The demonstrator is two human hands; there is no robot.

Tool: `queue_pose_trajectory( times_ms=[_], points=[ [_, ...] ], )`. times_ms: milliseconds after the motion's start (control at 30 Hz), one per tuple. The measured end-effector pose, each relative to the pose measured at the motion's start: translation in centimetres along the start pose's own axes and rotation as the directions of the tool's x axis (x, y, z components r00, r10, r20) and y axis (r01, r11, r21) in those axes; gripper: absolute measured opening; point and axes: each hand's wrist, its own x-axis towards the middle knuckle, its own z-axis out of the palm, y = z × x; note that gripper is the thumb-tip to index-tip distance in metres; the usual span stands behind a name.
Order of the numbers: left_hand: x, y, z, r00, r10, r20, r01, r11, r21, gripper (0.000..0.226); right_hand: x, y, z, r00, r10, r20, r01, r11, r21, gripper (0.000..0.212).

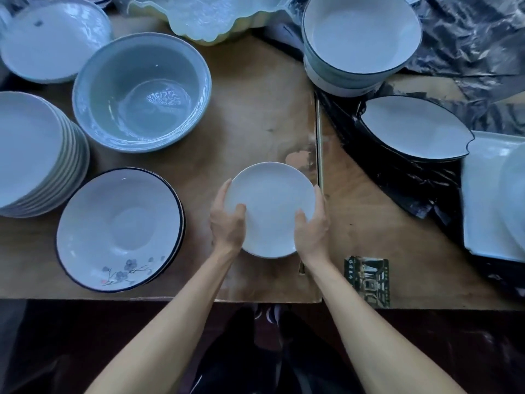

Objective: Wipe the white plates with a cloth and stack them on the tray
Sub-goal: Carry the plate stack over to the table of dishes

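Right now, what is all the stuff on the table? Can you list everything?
small plate: one, white, centre, held by both hands
flowered bowls: a few stacked, white with dark rims, front left
big bowl: one, grey-blue, back left
plate stack: several, white, far left
textured plate: one, white, back left corner
rimmed bowls: stacked, white with dark rims, back right
leaf-shaped dish: one, white with dark rim, right
tray: one, white, far right
table: one, brown wood
left hand: grips plate's left edge
right hand: grips plate's right edge
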Motion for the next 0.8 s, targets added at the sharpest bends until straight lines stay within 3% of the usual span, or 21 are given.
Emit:
queue_pose_trajectory(
  times_ms=[267,533,700,800],
  points=[
    [-0.3,-0.6,0.4,1.000,0.009,-0.014,-0.008,1.000,0.020,0.070,0.4,0.8,0.2,1.000,-0.020,0.011,0.020,1.000,-0.010,0.066],
    [-0.3,-0.5,0.3,1.000,0.004,0.006,-0.005,0.986,0.168,0.071,0.4,0.6,0.2,0.998,-0.051,0.022,0.052,0.998,-0.041,0.065],
    [0.7,0.4,-0.3,0.991,0.034,0.131,-0.065,0.968,0.240,0.062,0.6,0.0,-0.8,0.997,-0.059,0.052,0.062,0.996,-0.059,0.061],
    [1.6,1.6,-0.4,0.970,0.158,0.186,-0.216,0.908,0.358,0.057,1.0,-0.7,-1.8,0.994,-0.068,0.082,0.075,0.993,-0.088,0.055]
  ],
)
